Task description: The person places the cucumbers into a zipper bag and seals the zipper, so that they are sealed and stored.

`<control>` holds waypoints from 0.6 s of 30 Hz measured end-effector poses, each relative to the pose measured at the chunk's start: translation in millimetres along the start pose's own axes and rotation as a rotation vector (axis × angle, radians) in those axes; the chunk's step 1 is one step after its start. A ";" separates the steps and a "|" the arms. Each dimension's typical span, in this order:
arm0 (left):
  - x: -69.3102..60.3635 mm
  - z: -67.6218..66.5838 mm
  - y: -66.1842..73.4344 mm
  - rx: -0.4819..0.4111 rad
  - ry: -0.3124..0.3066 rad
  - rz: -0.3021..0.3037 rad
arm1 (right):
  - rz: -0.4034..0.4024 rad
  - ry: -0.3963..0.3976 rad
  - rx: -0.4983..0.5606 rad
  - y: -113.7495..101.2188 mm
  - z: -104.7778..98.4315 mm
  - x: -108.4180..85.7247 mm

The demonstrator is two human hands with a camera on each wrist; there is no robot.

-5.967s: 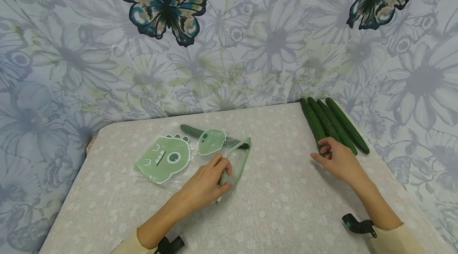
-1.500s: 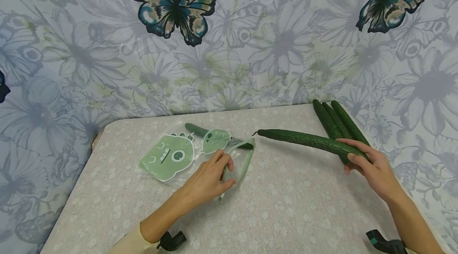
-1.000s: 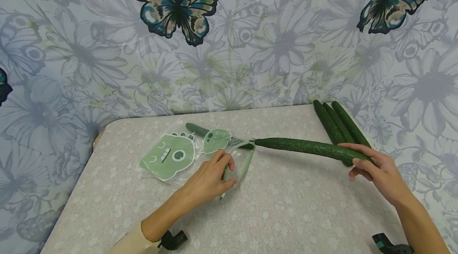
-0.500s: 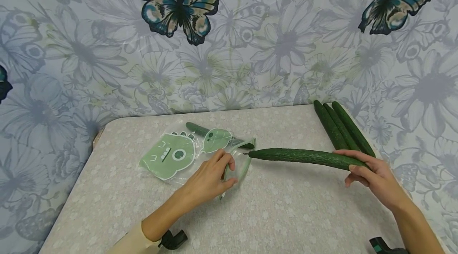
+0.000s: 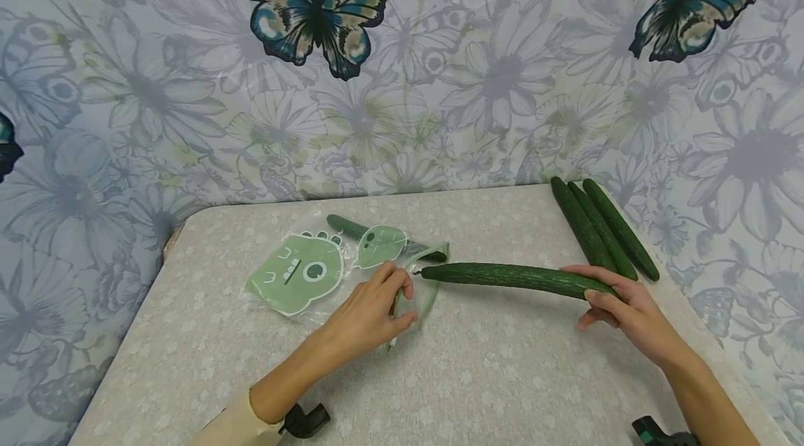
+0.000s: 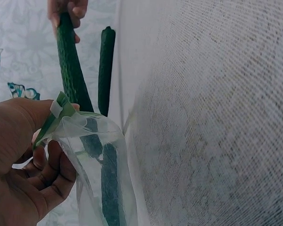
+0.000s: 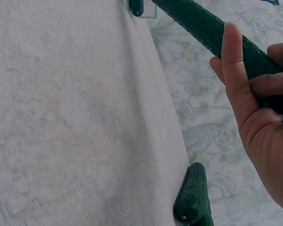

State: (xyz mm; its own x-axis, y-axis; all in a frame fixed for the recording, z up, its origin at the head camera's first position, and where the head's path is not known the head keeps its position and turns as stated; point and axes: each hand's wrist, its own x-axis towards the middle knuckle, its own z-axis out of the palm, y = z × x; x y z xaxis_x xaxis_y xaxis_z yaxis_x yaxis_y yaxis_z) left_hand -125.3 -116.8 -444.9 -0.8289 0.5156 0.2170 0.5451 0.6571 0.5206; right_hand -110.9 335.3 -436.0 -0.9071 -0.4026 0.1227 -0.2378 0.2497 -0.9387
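My left hand (image 5: 367,306) pinches the mouth edge of a clear plastic bag (image 5: 295,275) printed with a green cartoon monster. A cucumber (image 5: 345,226) lies inside that bag, toward its far side. In my right hand (image 5: 634,310) is a second cucumber (image 5: 502,275), gripped near its thick end and held level over the table. Its stemmed tip reaches the bag's mouth beside my left fingers. The left wrist view shows the tip of this held cucumber (image 6: 73,70) through the clear plastic (image 6: 87,188), at the opening.
Three more cucumbers (image 5: 603,229) lie side by side at the table's right rear edge. A pale floral cloth covers the table (image 5: 502,376). Behind it hangs a butterfly-patterned backdrop (image 5: 490,118). Black wrist cameras (image 5: 304,421) sit on both wrists.
My right hand has taken one cucumber from the row at right and brought it left and lower to the bag's mouth. The left hand keeps its hold on the bag's edge.
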 end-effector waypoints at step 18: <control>0.1 0.2 -1.3 0.007 0.009 0.015 | -0.050 -0.087 0.102 7.4 24.2 26.2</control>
State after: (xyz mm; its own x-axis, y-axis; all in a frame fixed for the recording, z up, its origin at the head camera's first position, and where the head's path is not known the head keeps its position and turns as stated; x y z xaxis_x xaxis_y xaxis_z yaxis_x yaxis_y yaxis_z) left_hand -126.1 -117.6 -445.8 -0.8218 0.5203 0.2321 0.5582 0.6535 0.5112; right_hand -128.0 305.3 -447.5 -0.8607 -0.4878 0.1459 -0.2414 0.1385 -0.9605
